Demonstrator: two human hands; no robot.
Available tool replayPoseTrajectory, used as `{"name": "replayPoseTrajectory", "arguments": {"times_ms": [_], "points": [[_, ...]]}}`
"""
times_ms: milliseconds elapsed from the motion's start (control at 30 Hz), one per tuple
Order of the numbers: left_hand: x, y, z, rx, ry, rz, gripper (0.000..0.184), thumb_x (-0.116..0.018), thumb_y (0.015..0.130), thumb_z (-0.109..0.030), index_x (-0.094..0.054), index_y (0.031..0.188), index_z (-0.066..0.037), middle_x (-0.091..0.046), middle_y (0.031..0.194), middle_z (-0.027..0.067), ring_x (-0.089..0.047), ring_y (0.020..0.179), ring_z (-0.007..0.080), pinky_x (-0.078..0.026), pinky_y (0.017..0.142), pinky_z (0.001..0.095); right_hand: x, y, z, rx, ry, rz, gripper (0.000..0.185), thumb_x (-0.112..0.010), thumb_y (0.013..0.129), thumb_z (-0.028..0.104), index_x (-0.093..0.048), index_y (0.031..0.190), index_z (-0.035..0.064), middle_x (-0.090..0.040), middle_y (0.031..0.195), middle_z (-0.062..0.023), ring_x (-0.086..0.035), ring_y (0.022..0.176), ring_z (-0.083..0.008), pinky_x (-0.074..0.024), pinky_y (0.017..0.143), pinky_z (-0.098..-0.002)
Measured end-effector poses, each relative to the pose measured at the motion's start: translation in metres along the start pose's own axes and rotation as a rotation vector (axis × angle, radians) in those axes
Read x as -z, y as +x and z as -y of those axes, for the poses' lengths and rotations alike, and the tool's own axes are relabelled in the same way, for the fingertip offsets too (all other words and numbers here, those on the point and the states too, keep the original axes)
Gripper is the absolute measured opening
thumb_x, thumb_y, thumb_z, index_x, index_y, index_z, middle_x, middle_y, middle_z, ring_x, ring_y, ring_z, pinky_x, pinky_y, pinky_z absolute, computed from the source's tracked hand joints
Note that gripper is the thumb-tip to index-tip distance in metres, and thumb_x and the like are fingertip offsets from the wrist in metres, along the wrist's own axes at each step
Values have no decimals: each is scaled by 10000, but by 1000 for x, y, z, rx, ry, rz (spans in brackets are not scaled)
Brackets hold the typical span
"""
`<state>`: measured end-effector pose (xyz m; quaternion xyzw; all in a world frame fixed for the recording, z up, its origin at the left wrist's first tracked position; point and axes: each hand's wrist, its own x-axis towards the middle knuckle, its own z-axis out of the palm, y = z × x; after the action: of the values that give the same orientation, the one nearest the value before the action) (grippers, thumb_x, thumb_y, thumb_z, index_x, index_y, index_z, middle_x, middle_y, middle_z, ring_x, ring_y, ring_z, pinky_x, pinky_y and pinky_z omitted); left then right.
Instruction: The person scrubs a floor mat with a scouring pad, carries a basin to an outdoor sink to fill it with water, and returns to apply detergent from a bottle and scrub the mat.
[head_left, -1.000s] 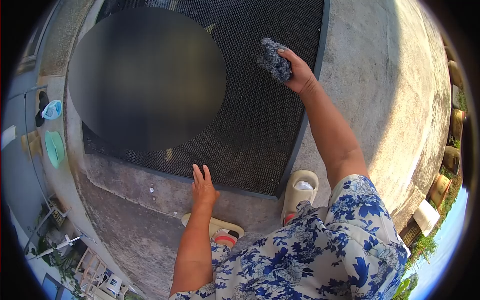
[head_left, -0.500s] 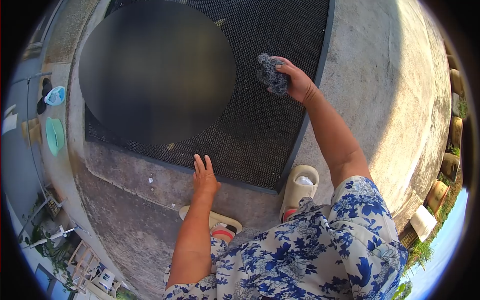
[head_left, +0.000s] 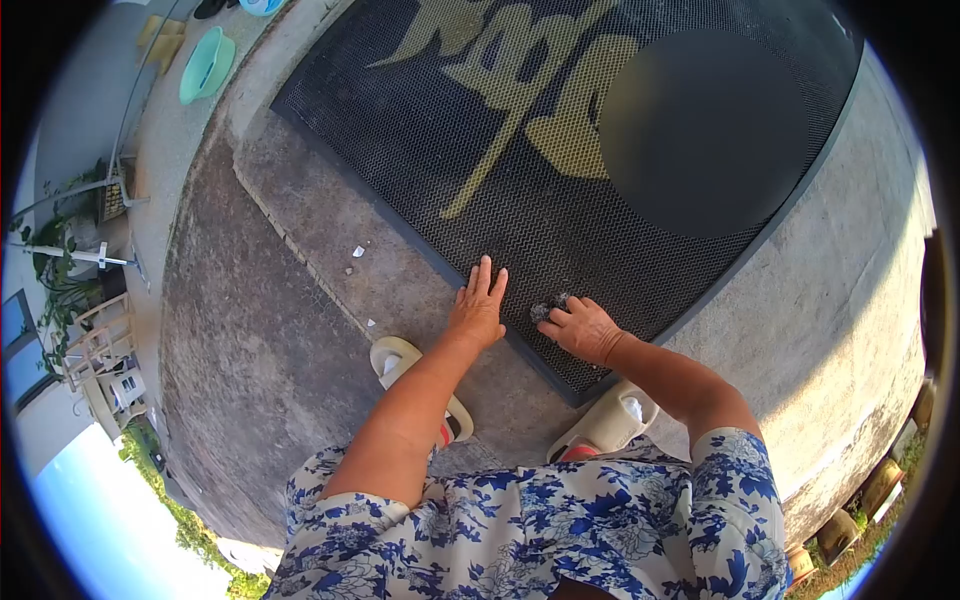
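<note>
A black mesh doormat (head_left: 380, 150) with large yellow lettering (head_left: 500, 80) lies on the concrete. My right hand (head_left: 582, 330) is closed over a grey, fuzzy steel wool scrubber (head_left: 540, 312) and presses it against the mat near the front corner. Part of the scrubber is hidden under the fingers. To its left, my left hand (head_left: 478, 308) rests on the mat's front border with its fingers stretched out, holding nothing. A blurred round patch covers the mat's right part.
Beige slippers, one left (head_left: 395, 358) and one right (head_left: 615, 418), are on my feet by the mat's corner. A green basin (head_left: 207, 65) stands at the upper left. Small white scraps (head_left: 358, 252) lie on the concrete. Plant pots (head_left: 880, 485) line the right edge.
My right hand has come down from above the mat toward its front corner, bringing the scrubber onto the mesh. The view has turned. My left hand still rests at the front border.
</note>
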<state>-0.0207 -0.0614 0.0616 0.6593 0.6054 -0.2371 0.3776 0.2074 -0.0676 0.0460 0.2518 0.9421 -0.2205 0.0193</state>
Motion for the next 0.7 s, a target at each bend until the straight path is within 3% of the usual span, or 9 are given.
{"name": "replayPoseTrajectory", "arguments": {"times_ms": [67, 167, 233, 300, 367, 467, 533, 633, 700], "points": [[-8, -1, 18, -16, 27, -84, 954, -768, 766, -236, -171, 1507, -165, 13, 1587, 85, -102, 1457, 284, -230, 1155, 461, 5, 2, -33, -74, -46, -82, 256, -611, 790, 183, -619, 1044, 208, -559, 931, -19, -561, 865, -228, -506, 748, -361], [-23, -1, 43, 29, 37, -240, 918, -746, 779, -300, -197, 1497, -142, -53, 1584, 67, -116, 1455, 274, -191, 1149, 516, 38, 14, -112, -458, -182, -264, 361, -691, 740, 158, -574, 1081, 175, -563, 966, -34, -566, 862, -260, -515, 746, -382], [-23, -4, 55, 162, -43, -307, 886, -737, 785, -336, -232, 1480, -121, -46, 1582, 64, -113, 1456, 260, -184, 1150, 531, 59, 28, -155, -838, -218, -369, 368, -679, 785, 164, -568, 1135, 153, -575, 1022, -60, -568, 897, -289, -517, 759, -400], [-22, 2, 66, 220, -84, -336, 951, -730, 783, -386, -167, 1500, -114, -41, 1582, 94, -104, 1456, 282, -183, 1140, 551, 70, 55, -162, -1235, -77, -449, 344, -655, 824, 192, -577, 1157, 155, -584, 1065, -67, -556, 938, -292, -518, 761, -396], [-10, 4, 69, 361, -179, -314, 1021, -726, 775, -446, -102, 1511, -110, -19, 1584, 105, -80, 1459, 290, -180, 1141, 555, 55, 71, -129, -864, -232, -306, 330, -661, 806, 195, -595, 1127, 156, -586, 1037, -61, -554, 923, -288, -516, 762, -391], [-6, 13, 74, 359, -142, -224, 1114, -722, 746, -525, -39, 1514, -94, 22, 1588, 108, -57, 1462, 299, -202, 1137, 554, 23, 81, -40, -293, -89, -51, 347, -680, 752, 184, -616, 1093, 167, -562, 949, -25, -550, 901, -260, -503, 761, -392], [-12, 15, 76, 339, -136, -196, 1134, -723, 736, -540, -34, 1513, -85, 35, 1589, 110, -54, 1462, 302, -216, 1135, 548, 2, 80, -1, 105, -49, -22, 258, -656, 761, 201, -636, 1019, 196, -543, 910, -5, -556, 870, -226, -510, 750, -371], [-11, 16, 75, 388, -124, -157, 1148, -721, 726, -551, -29, 1512, -80, 50, 1588, 115, -57, 1463, 299, -241, 1132, 529, 2, 125, -35, 168, -34, -64, 235, -652, 756, 202, -634, 990, 212, -538, 895, -2, -558, 828, -207, -518, 716, -354], [-11, 16, 74, 352, -138, -213, 1139, -728, 731, -527, -30, 1512, -82, 45, 1588, 110, -60, 1464, 285, -264, 1124, 529, 17, 187, -79, -55, -146, -254, 278, -648, 767, 185, -603, 1041, 211, -544, 895, -20, -574, 812, -225, -528, 680, -360]]}}
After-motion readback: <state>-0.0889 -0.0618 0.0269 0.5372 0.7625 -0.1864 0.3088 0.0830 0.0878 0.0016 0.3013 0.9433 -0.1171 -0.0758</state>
